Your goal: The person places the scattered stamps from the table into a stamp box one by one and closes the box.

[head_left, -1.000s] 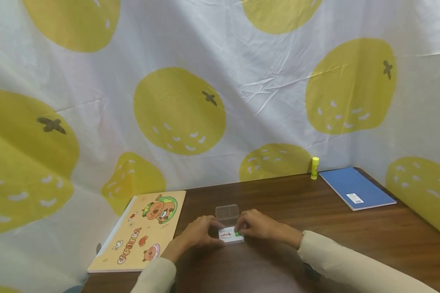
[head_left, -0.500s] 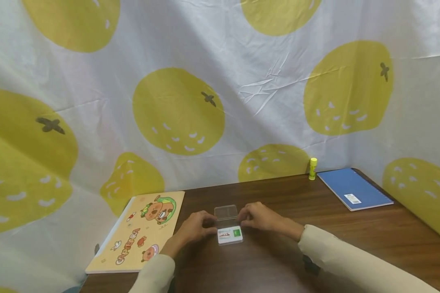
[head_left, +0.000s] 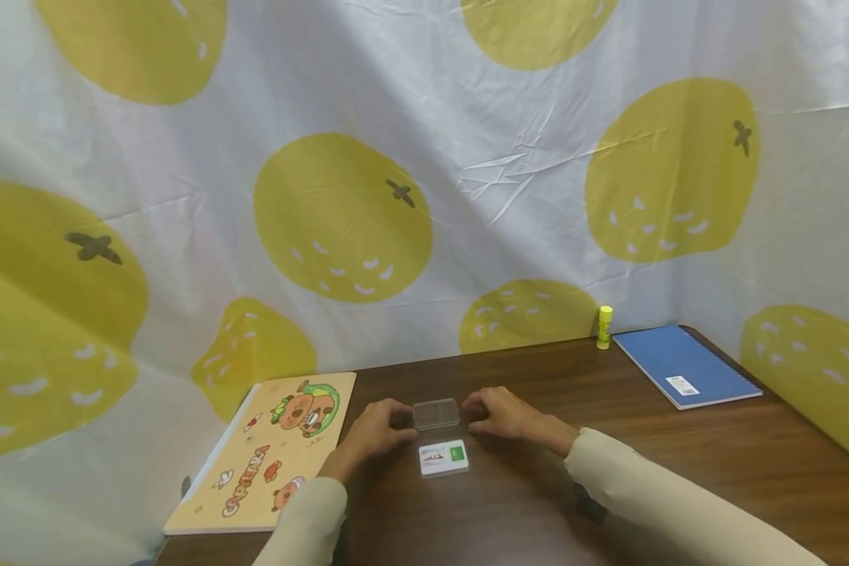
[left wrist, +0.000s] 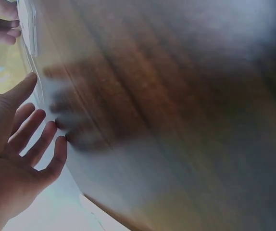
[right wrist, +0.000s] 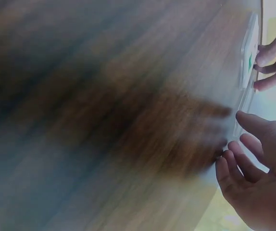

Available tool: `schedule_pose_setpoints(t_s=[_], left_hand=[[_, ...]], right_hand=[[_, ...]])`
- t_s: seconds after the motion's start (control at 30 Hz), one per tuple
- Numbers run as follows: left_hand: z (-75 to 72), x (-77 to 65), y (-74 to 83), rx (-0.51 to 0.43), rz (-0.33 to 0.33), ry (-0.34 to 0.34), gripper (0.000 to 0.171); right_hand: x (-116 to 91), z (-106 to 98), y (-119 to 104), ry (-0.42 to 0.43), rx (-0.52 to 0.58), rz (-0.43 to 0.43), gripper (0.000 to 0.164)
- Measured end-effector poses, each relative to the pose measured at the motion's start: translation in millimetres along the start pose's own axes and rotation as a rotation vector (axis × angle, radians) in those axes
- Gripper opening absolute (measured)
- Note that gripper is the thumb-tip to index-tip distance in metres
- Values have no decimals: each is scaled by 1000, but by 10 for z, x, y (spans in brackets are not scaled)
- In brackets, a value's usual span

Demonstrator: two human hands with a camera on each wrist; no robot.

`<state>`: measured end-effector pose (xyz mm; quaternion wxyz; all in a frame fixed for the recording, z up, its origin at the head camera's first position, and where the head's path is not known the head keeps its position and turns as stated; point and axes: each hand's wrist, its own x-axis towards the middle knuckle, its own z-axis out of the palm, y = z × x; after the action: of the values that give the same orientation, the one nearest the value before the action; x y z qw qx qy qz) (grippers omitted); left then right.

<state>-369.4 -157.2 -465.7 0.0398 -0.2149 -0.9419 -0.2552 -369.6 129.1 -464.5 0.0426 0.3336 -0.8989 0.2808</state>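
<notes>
A white card stack [head_left: 433,460], printed in red with a green square, lies in a clear plastic case on the dark wooden table. Just behind it lies a clear plastic lid [head_left: 436,414]. My left hand [head_left: 378,431] rests at the lid's left side, thumb and fingers apart and loosely bent. Opposite it, my right hand [head_left: 501,413] stays by the lid's right edge, fingers relaxed. In the left wrist view, the left fingertips [left wrist: 56,126] are near the tabletop and hold nothing. The right wrist view shows the right thumb [right wrist: 253,122] close to the lid's edge.
An orange capybara booklet [head_left: 255,464] lies at the left, near the left forearm. Toward the back right stand a yellow glue stick [head_left: 604,328] and, flat beside it, a blue spiral notebook [head_left: 679,365]. A lemon-print curtain [head_left: 523,196] hangs behind the table [head_left: 523,519].
Both hands have left the white cards and moved back to either side of the clear lid. The right fingers no longer cover the green square. Card case and lid stay in place.
</notes>
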Motion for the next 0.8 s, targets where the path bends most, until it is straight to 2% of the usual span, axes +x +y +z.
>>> schedule_pose_setpoints(t_s=[0.4,0.63,0.8], left_hand=[[33,98,38,26,-48,-32,47],[59,164,42,37,-33,-37,47],[89,187,37,62,-42,-35,46]], right_hand=[[210,117,34,23,-64,-32,47],[280,128,-18,-34,-60,-10,51],[279,130,-36,-59,-48,-1,47]])
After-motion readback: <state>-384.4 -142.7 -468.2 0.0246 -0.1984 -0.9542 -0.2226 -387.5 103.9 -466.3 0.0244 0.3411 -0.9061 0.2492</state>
